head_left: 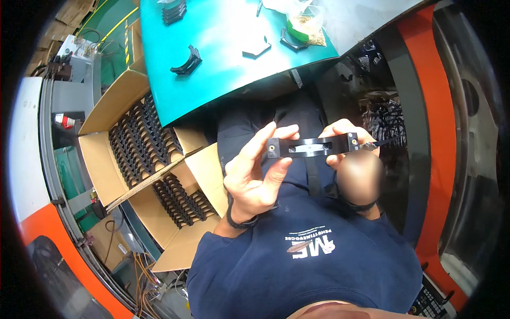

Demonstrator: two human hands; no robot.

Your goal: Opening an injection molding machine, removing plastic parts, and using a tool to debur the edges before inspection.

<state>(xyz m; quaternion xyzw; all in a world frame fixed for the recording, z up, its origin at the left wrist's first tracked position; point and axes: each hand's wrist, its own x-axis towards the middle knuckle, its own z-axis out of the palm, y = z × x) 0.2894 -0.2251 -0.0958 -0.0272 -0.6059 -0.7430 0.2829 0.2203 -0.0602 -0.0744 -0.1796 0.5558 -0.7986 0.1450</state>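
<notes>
My left hand [252,183] pinches one end of a black curved plastic bracket [313,142] between fingers and thumb. At the bracket's other end, my right hand [357,167] grips it too; part of that hand is blurred. The bracket is held level in front of my dark blue shirt. Each of its end blocks has a small brass-coloured insert, and a slot runs along its middle. Beside the right fingers a thin dark pointed thing [387,141] sticks out to the right; its kind is unclear.
Two open cardboard boxes [143,199] at left hold rows of similar black parts. On the green-topped table [212,37] ahead lie loose black brackets [187,61], a pale angular piece [257,49] and a clear bag [313,32] of small brass-coloured pieces. An orange machine frame [443,106] stands at right.
</notes>
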